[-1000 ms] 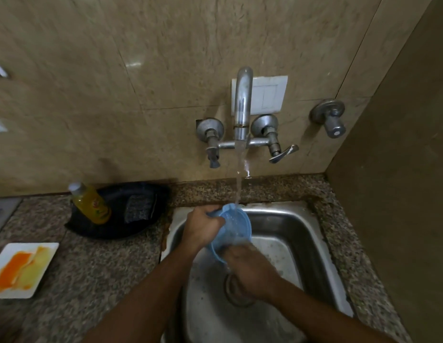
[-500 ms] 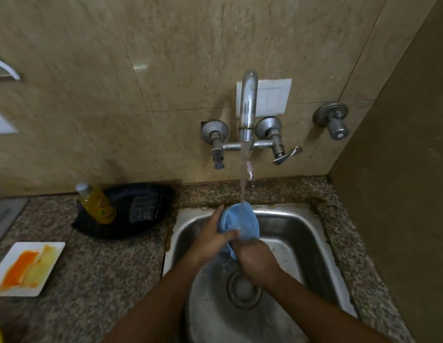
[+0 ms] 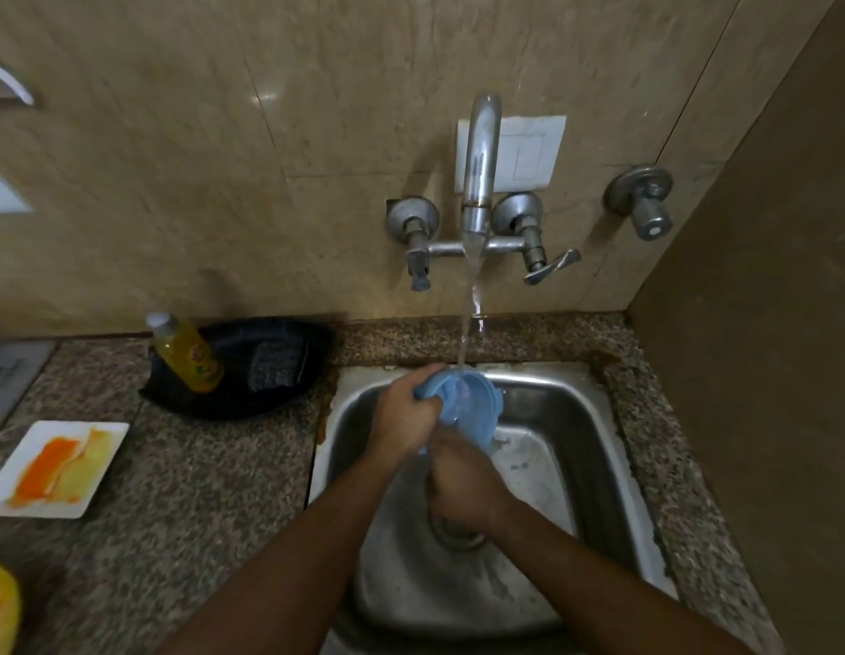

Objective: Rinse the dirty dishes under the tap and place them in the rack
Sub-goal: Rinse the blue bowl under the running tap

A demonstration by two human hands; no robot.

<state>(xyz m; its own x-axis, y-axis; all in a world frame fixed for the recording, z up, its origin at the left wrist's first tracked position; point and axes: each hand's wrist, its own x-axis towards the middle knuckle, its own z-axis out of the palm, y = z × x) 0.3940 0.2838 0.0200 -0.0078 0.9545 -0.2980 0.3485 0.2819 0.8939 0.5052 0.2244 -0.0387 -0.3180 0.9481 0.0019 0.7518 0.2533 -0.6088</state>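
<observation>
My left hand [image 3: 404, 413] was clamped over the rim of the blue bowl [image 3: 468, 401], fingers curled onto its near-left edge. Right hand [image 3: 463, 484] sat just below, wrapped round the bowl's underside, though I couldn't tell exactly how the fingers lay. Bowl was tilted w/ its mouth toward the wall, held over the sink [image 3: 567, 404] at its back edge, directly under the water stream [image 3: 468, 314] from the tap [image 3: 479, 163].

Handling, my read: thin plastic, light, stiff enough, not fragile, but wet so prob. slippery. Best hold is rim pinch w/ one hand, base support w/ the other, roughly as it was.

Around: dirty white plate [image 3: 54, 468] w/ orange and yellow smears on the counter [image 3: 198, 489] far left, well apart from the sink. Black tray [image 3: 269, 399] nearer, left of the sink, carrying a yellow bottle [image 3: 189, 354] and a scrub pad [image 3: 276, 366]. Yellow item [image 3: 0, 607] at bottom-left corner, unclear what. No rack in view, so can't say what blocks the way there.
</observation>
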